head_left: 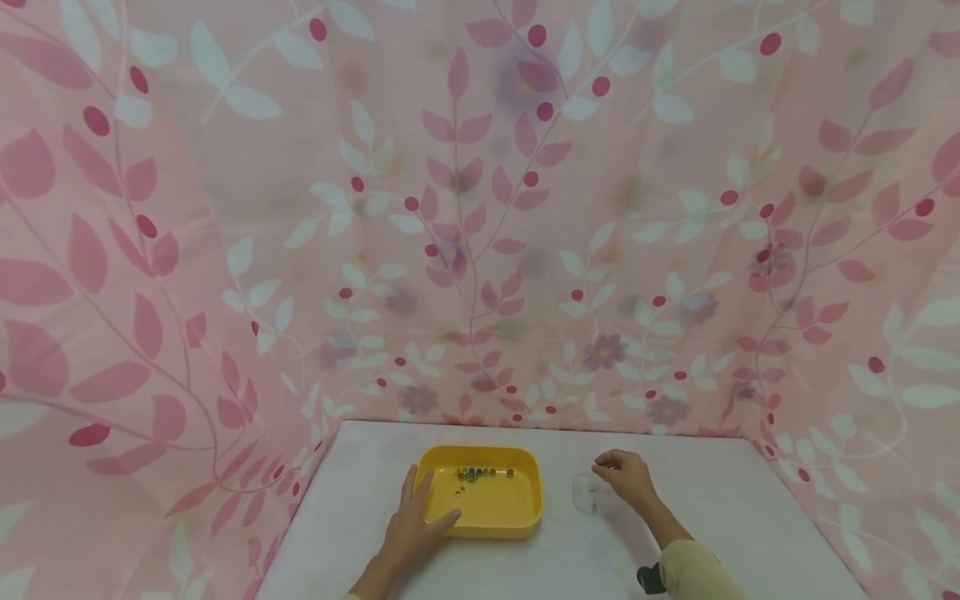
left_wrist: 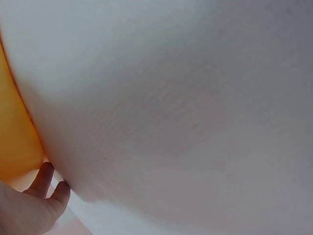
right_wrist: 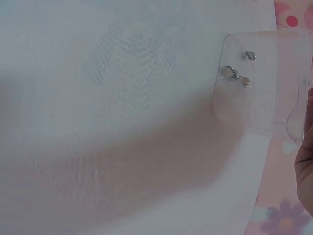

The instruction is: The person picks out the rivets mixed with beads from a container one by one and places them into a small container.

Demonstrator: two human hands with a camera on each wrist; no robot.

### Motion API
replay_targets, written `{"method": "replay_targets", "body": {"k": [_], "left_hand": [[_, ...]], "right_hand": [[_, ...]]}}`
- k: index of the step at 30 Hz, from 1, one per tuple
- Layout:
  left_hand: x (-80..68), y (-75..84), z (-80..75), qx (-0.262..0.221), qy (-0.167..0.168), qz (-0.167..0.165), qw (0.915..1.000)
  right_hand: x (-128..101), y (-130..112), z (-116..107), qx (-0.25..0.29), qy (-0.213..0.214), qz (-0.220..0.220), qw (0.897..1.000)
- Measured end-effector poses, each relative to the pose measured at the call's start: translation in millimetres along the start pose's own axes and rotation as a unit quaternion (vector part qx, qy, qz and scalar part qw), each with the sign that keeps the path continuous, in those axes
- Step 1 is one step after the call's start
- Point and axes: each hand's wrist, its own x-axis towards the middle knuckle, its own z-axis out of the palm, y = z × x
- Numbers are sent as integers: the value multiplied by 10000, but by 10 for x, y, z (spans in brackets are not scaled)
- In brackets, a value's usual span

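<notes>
A yellow tray [head_left: 480,532] holds several small shiny beads [head_left: 471,475], mostly toward its back. My left hand [head_left: 411,521] rests on the tray's left front corner, fingers spread along the left rim and thumb over the front. In the left wrist view, fingers [left_wrist: 45,176] lie by the tray's outer wall [left_wrist: 17,132]. To the right stands a clear plastic box [head_left: 585,493] with several small metal pieces [right_wrist: 234,73] inside. My right hand [head_left: 628,477] bends over its far side, thumb and fingertips together at the clear upper edge. Whether a small piece is between them is hidden.
All of this is on a white table [head_left: 375,458]. A pink leaf-patterned cloth [head_left: 480,250] encloses its back and sides. A dark object [head_left: 651,579] shows at the right sleeve [head_left: 697,571].
</notes>
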Motion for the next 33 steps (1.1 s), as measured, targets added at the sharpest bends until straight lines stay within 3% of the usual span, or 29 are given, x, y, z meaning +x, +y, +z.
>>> {"method": "replay_targets", "body": {"k": [12,21,26,33], "left_hand": [[24,-12,21,1,53,-96,9999],[14,-21,18,-5,86,11,10000],[18,-16,14,45,86,-33,9999],[-9,3,-7,-70,6,14,10000]], "right_hand": [[18,73,10,103,277,-19,9996],[-48,56,80,-326,-132,-290,9990],[-95,15,90,-453,-365,-648,9962],[-133,2,90,-894,-73,-884,9920]]}}
